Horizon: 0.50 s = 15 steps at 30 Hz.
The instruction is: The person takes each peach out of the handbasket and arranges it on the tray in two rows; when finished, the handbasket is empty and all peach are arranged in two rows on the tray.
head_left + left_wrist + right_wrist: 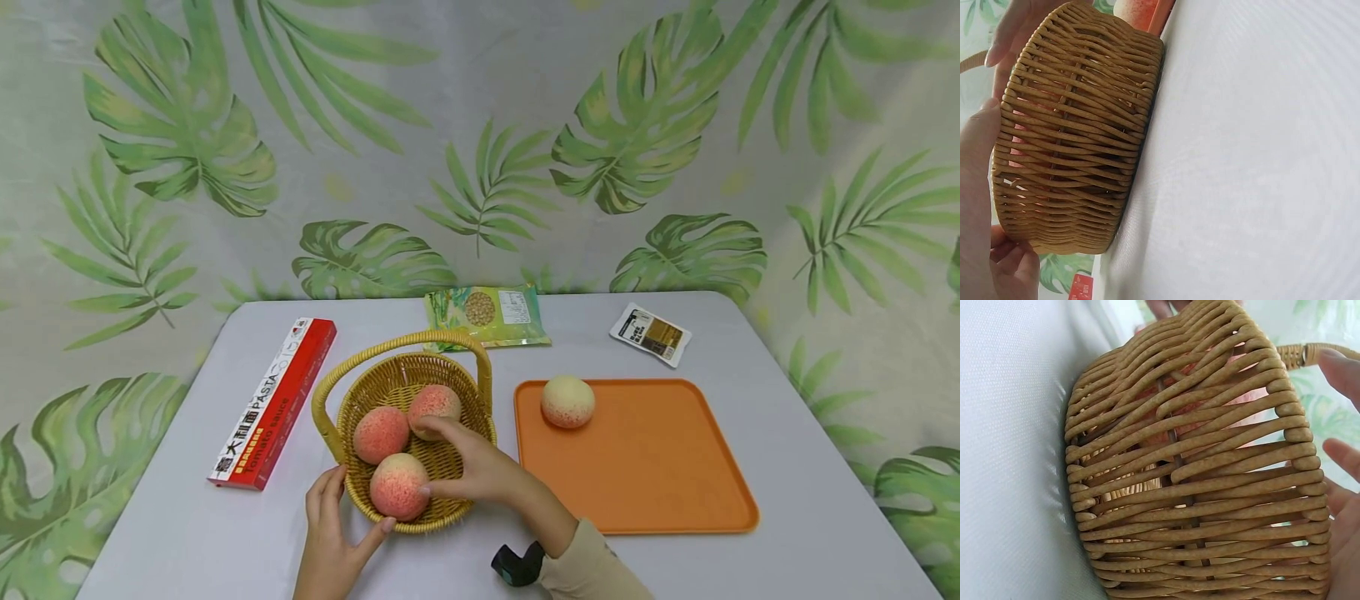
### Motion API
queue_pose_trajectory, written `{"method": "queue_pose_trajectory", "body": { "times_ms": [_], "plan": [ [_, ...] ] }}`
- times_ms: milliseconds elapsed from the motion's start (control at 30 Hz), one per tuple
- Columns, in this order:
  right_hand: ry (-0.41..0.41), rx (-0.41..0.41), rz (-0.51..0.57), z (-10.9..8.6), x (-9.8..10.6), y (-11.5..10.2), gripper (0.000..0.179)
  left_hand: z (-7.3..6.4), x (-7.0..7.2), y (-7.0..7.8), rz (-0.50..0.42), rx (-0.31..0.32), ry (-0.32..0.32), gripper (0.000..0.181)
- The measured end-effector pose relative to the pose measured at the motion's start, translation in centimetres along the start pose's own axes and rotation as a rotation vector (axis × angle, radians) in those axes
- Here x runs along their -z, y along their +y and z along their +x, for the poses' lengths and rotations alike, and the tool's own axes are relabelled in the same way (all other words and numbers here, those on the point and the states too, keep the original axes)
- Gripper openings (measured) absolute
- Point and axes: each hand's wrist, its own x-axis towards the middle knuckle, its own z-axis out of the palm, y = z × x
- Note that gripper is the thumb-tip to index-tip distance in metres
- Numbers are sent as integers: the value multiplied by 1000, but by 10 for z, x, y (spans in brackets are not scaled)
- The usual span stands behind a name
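Note:
A wicker basket (454, 517) with an arched handle stands on the table and holds several pink peaches: the left peach (381, 435), the back peach (435, 410) and the front peach (400, 487). My left hand (330, 533) grips the basket's front-left rim, thumb in front, fingers at the side. Above the basket's right part, my right hand (472, 467) spreads its fingers; the thumb is at the front peach and the fingertips are by the back one. Both wrist views show the woven wall (1075, 137) close up.
An orange tray (637, 467) lies right of the basket, with a pale peach (567, 402) at its back-left corner. A red pasta box (273, 404) lies left. Behind are a green packet (487, 315) and a small white-and-brown pouch (651, 334).

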Motion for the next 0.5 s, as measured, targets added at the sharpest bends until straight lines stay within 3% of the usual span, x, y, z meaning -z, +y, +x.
{"method": "queue_pose_trajectory", "body": {
  "times_ms": [100,500],
  "plan": [
    [-23,-12,-33,2,-5,15,71,0,0,1,0,5,-3,91],
    [-125,-34,-108,8,-6,16,67,0,0,-1,-7,5,-3,92]
  ]
}}
